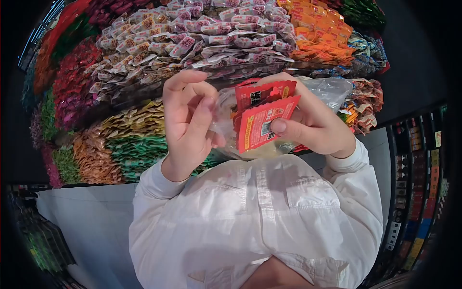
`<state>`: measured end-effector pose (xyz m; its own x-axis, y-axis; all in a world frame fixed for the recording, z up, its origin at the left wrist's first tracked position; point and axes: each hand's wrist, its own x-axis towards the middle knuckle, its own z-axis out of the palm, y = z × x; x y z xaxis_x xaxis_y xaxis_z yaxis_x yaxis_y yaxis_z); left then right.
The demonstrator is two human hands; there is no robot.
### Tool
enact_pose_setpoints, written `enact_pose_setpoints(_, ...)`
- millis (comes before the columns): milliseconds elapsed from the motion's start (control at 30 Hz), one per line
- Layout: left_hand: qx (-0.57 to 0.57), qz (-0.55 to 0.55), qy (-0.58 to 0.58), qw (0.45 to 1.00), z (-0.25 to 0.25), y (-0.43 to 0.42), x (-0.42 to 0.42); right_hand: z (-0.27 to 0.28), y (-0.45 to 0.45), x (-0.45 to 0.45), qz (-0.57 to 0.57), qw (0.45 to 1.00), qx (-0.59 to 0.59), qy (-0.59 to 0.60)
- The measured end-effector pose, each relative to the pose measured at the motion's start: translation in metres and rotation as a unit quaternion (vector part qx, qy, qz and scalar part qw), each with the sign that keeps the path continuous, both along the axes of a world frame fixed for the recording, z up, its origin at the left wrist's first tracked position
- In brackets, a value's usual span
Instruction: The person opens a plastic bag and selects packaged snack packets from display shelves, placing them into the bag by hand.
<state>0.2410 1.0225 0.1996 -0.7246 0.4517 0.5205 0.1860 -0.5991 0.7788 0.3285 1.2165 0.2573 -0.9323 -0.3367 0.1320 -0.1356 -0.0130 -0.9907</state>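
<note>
My right hand (320, 123) grips red snack packets (267, 125) in front of my chest, its thumb pressed on the front one. The packets have printed text and a barcode, and one stands behind the other. A clear plastic bag (224, 113) hangs behind and beside them, its see-through film also showing to the right of my right hand. My left hand (187, 123) is curled at the bag's left edge, with thumb and middle finger close together and the little finger against the film. What lies inside the bag is mostly hidden.
Beyond my hands is a display heaped with small wrapped snacks: white-and-purple packets (192, 36), orange packets (322, 36), green packets (137, 151) and red packets (77, 79). A dark divider separates upper and lower rows. Stocked shelves (416, 178) stand at the right.
</note>
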Motion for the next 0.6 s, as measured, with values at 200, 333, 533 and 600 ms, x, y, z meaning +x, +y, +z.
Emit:
enact_pose_setpoints(200, 0.023, -0.079, 0.007, 0.997, -0.003, 0.0, 0.017, -0.023, 0.006, 0.001, -0.157, 0.982, -0.02, 0.107)
enact_pose_setpoints(333, -0.008, -0.148, 0.067, 0.987, -0.008, 0.004, 0.023, -0.037, 0.014, 0.006, -0.199, 0.918, 0.155, 0.305)
enact_pose_setpoints(533, 0.057, -0.052, 0.02, 0.997, -0.01, 0.004, 0.033, -0.024, 0.017, 0.021, -0.019, 0.943, 0.293, 0.155)
enact_pose_setpoints(600, 0.069, -0.11, 0.124, 0.984, -0.018, 0.006, 0.034, -0.009, 0.019, 0.025, 0.086, 0.958, 0.232, -0.143)
